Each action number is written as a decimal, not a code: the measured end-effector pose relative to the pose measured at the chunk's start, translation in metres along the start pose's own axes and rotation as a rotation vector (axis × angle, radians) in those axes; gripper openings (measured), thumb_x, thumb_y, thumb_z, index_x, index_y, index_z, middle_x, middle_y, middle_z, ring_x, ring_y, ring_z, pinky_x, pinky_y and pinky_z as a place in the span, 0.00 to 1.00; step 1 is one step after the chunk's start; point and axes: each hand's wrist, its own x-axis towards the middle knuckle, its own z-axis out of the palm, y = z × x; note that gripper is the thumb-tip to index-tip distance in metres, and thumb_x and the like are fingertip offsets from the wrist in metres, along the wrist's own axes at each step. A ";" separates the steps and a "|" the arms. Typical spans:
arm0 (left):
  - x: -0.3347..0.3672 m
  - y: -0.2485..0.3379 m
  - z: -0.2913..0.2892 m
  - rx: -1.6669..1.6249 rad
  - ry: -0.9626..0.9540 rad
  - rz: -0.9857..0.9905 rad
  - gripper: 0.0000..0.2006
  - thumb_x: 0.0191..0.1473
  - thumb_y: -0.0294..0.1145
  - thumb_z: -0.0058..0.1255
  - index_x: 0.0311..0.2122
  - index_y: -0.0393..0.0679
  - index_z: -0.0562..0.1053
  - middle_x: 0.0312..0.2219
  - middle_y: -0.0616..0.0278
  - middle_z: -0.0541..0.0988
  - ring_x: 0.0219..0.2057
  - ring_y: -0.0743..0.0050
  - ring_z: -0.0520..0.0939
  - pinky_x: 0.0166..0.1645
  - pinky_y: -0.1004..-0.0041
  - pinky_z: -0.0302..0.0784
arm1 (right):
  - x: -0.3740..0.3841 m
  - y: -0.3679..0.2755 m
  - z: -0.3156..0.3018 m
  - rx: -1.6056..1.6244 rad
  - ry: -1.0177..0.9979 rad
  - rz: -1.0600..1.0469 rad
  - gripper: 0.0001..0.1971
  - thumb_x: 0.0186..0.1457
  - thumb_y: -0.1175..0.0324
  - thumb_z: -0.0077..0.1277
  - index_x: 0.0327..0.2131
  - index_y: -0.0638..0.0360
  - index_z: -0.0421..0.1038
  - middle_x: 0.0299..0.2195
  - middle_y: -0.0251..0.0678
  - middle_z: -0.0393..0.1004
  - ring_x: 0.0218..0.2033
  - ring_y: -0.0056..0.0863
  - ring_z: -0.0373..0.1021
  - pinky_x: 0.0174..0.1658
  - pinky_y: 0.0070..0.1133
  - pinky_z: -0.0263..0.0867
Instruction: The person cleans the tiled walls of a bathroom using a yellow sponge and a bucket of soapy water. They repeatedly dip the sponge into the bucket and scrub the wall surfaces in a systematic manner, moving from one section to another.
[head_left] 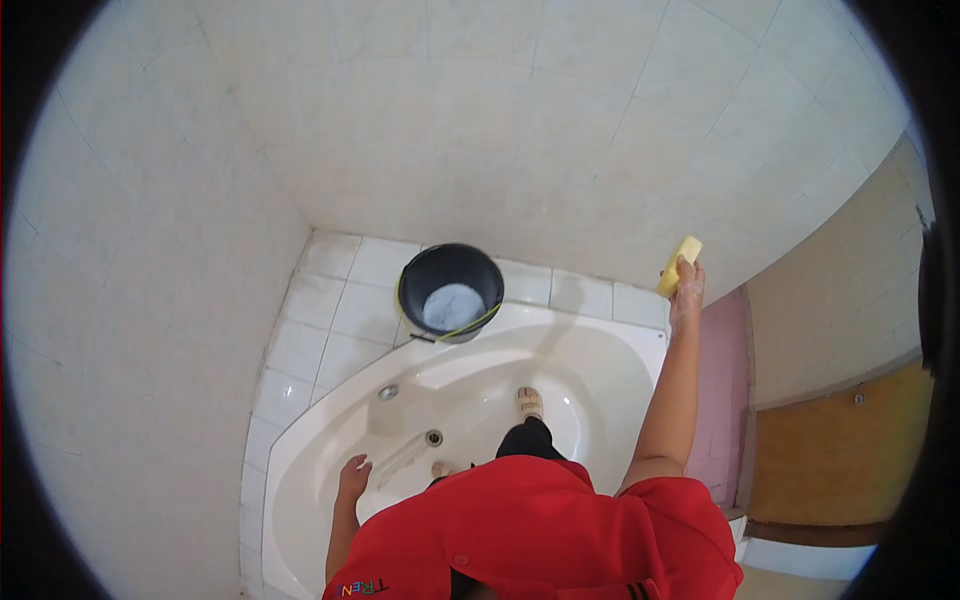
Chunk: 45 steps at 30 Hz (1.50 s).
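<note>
My right hand [686,287] is stretched out to the far right, closed round a yellow sponge [684,262]. White suds show on that hand and wrist. The sponge is up by the tiled wall [560,170]; whether it touches the tiles I cannot tell. My left hand [355,475] hangs low over the left side of the white bathtub [300,470], holding nothing, its fingers loosely bent and apart. A black bucket [420,285] with a yellow-green handle stands on the white tiled ledge behind the tub, foamy water [452,306] inside it.
I stand inside the tub, a beige shoe [530,403] on its floor. A metal drain [433,438] and an overflow fitting [389,392] lie toward the left. Tiled walls meet at the back left corner. At the right are a pink surface [720,390] and a brown wooden panel [840,450].
</note>
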 end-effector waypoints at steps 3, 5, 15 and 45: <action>0.014 0.031 0.020 -0.001 0.009 0.010 0.19 0.51 0.37 0.50 0.46 0.36 0.71 0.44 0.47 0.74 0.46 0.58 0.75 0.49 0.67 0.72 | 0.036 -0.029 0.007 -0.021 -0.053 -0.084 0.31 0.52 0.60 0.52 0.56 0.60 0.51 0.42 0.38 0.67 0.38 0.26 0.68 0.40 0.23 0.64; 0.026 0.061 0.040 -0.033 0.033 0.026 0.19 0.51 0.37 0.50 0.46 0.36 0.71 0.43 0.48 0.75 0.46 0.59 0.76 0.49 0.67 0.72 | 0.075 -0.059 0.014 0.013 -0.078 -0.226 0.30 0.54 0.62 0.51 0.56 0.61 0.52 0.43 0.39 0.66 0.42 0.26 0.66 0.43 0.23 0.63; 0.106 0.263 0.140 -0.155 0.104 0.215 0.19 0.52 0.37 0.51 0.46 0.37 0.71 0.42 0.51 0.76 0.40 0.61 0.78 0.45 0.69 0.73 | 0.233 -0.231 0.130 -0.365 0.429 -1.364 0.25 0.50 0.71 0.50 0.54 0.56 0.61 0.54 0.49 0.57 0.57 0.44 0.53 0.58 0.34 0.48; 0.165 0.258 0.090 -0.256 0.168 0.287 0.17 0.50 0.36 0.52 0.44 0.38 0.72 0.40 0.52 0.77 0.37 0.62 0.79 0.43 0.71 0.74 | 0.146 -0.286 0.401 -0.728 -0.105 -2.188 0.28 0.48 0.74 0.42 0.53 0.34 0.62 0.61 0.22 0.52 0.58 0.32 0.53 0.50 0.42 0.56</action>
